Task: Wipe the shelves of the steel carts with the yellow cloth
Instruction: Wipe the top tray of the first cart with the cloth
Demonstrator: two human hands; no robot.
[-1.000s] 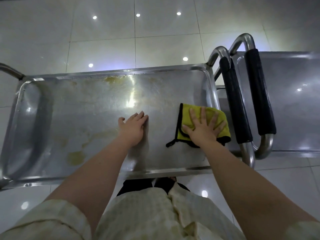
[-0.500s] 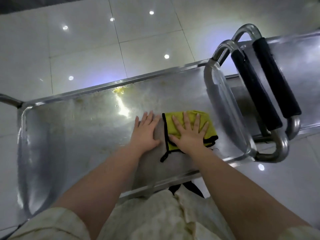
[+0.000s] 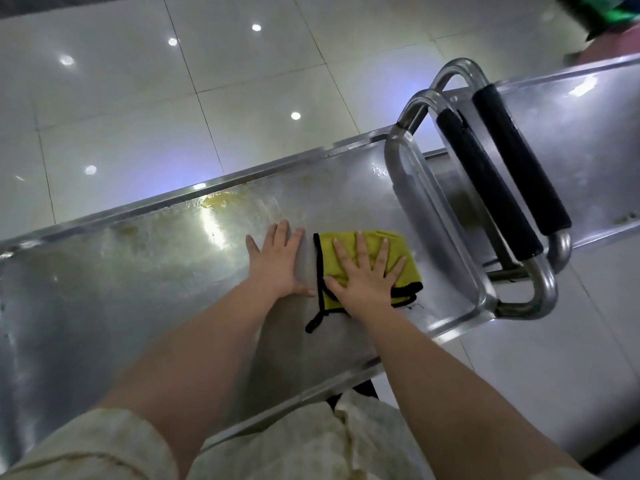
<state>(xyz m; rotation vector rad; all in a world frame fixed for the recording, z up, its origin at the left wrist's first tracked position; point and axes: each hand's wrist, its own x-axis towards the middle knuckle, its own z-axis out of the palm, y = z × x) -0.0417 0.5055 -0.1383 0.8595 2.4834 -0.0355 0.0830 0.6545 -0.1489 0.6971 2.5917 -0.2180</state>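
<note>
A yellow cloth (image 3: pixel 403 252) with black trim lies folded on the top shelf of the near steel cart (image 3: pixel 121 271). My right hand (image 3: pixel 363 277) presses flat on the cloth with fingers spread. My left hand (image 3: pixel 278 263) rests flat on the bare steel just left of the cloth. Yellowish stains (image 3: pixel 216 201) mark the shelf near its far rim. A second steel cart (image 3: pixel 595 133) stands to the right.
Two curved steel handles with black foam grips, one (image 3: pixel 485 183) on the near cart and one (image 3: pixel 519 157) on the second cart, sit side by side right of the cloth. White glossy floor tiles (image 3: pixel 173 98) surround the carts. Something green and pink (image 3: pixel 606 15) shows at the top right corner.
My right hand slid the cloth left, away from the cart's right rim, until it lay next to my left hand. The view has tilted and swung left.
</note>
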